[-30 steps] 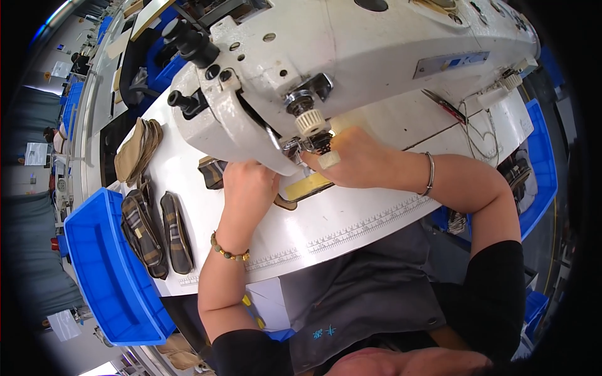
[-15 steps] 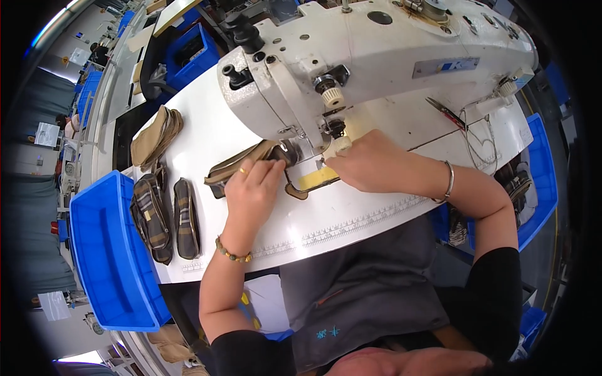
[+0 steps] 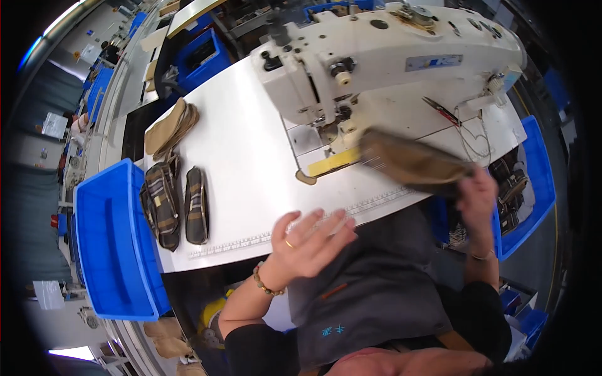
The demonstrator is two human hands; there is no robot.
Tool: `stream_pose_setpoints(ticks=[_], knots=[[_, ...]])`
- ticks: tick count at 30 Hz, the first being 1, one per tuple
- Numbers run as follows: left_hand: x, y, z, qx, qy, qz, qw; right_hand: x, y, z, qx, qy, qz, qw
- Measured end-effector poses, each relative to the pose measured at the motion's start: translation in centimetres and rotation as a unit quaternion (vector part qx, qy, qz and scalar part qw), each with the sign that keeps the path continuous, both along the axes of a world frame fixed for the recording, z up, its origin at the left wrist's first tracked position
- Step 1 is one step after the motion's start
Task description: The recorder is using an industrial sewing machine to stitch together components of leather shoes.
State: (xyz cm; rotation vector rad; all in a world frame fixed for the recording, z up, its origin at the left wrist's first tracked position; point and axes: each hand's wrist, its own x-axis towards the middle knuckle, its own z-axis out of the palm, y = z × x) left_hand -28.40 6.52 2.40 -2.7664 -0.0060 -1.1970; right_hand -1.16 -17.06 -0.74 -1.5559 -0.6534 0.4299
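My right hand (image 3: 478, 193) grips one end of a brown fabric pouch (image 3: 419, 161), which is smeared by motion above the right part of the table's front edge. Over the front edge, near the printed ruler strip, my left hand (image 3: 311, 242) is empty with its fingers spread. A white sewing machine (image 3: 389, 53) stands on the white table (image 3: 251, 188). Beside its needle area lies a yellow strip (image 3: 332, 163), and nothing lies under the presser foot now.
At the table's left lie plaid pouches (image 3: 162, 207) and a stack of tan fabric pieces (image 3: 170, 128). An empty blue bin (image 3: 113, 250) stands beyond them. On the right, another blue bin (image 3: 544, 182) holds more pouches. Red-handled scissors (image 3: 442, 111) lie behind the pouch.
The pouch has left the needle area and swung right, now in my right hand. My left hand has let go and drawn back toward me. The view has shifted slightly.
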Motion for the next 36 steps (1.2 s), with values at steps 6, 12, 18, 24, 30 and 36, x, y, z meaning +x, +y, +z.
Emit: stream_pose_setpoints(ticks=[6,12,18,24,30,36], knots=[[-5.8,10.0,-0.6,-0.098,0.082,0.292,0.948,13.6,-25.6,-4.7,0.109,-0.101,-0.476,0.867],[-9.0,21.4,0.3,-0.131,0.021,0.353,0.926,17.9,-37.1,-10.9,-0.444,-0.192,-0.520,0.704],[-4.8,31.7,0.8,-0.197,0.005,0.396,0.897,15.6,-31.5,-10.1,-0.501,-0.321,-0.484,0.642],[-4.4,38.0,-1.8,-0.278,0.090,0.451,0.843,13.9,-23.4,-5.0,-0.403,-0.511,-0.384,0.655],[-3.9,37.5,-0.8,-0.254,0.153,0.499,0.814,12.0,-16.8,-1.1,-0.329,-0.499,-0.329,0.731],[-3.6,36.1,2.1,-0.191,0.203,0.454,0.846,10.3,-8.3,0.4,-0.236,-0.577,-0.233,0.746]])
